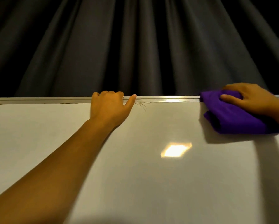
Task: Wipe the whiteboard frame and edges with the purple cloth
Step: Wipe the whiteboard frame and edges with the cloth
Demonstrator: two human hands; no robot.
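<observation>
head view, looking up the whiteboard (151, 167) toward its top frame (167, 99), a silver metal strip running the full width. dark pleated curtain (135, 46) hung behind and above it.

left hand (109, 107) was hooked over the top frame near the middle: fingers curled over the far side of the strip, thumb laid along its front face, forearm stretched across the board surface. it gripped the frame itself, nothing else in it.

right hand (252, 99) sat at the right end of the view, clamped on the purple cloth (232, 117). fingers were wrapped over the top of the cloth and the frame edge, thumb pressed into the cloth on the board side. cloth was bunched, folded over the frame, its lower part hanging against the white surface and casting a shadow below.

a bright patch of reflected light (176, 150) showed on the board between the two hands. some scuffed, scratchy marks (142, 105) lay just under the frame beside the left thumb
</observation>
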